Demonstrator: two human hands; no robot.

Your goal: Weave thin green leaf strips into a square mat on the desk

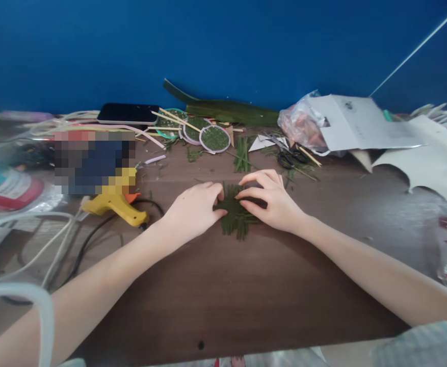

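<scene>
A small woven mat of green leaf strips [235, 216] lies on the brown table, with loose strip ends sticking out on its sides. My left hand [198, 206] is at the mat's left edge, thumb and curled index finger closed around the strip ends there. From the right, my right hand [271, 199] reaches over the mat; its fingers are bent and spread apart, with the fingertips on the strips. Just behind the mat lies a bundle of cut leaf strips [242, 154].
Round frames filled with green weaving [215, 139], a phone [127, 113], long leaves [231, 111] and scissors [290, 157] lie along the back. A yellow glue gun [118, 204] with cords is at left. White card [368, 122] and a plastic bag [303, 122] stand at right.
</scene>
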